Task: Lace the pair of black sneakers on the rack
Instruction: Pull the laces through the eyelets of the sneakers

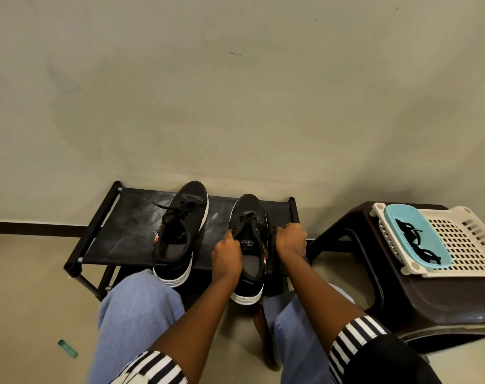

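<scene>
two black sneakers on the rack, count them, one pair, both with white soles. the left sneaker sits beside its partner, toe aimed at the wall, heel toward the person, its long axis running front to back and leaning a touch to the right at the toe. its lace is threaded through the eyelets and the ends trail loose to the left. the right sneaker lies the same way, toe to the wall, heel hanging off the rack's near edge, its long axis almost straight away from the camera.

two hands in play, both on that right sneaker. the left hand has its fingers curled, pinching a strand of the shoe's lace by the tongue, a ring visible on one finger. the right hand is on the far side of the shoe, fingers curled tight around the other strand at the shoe's right edge. the two strands run up from the hands toward the eyelets.

two knees in blue jeans at the bottom, two striped cuffs on the forearms. to the right, one dark brown plastic stool, carrying one cream basket with one teal tray resting in it, and black laces coiled in that tray. one small green object lies on the floor at left.
</scene>
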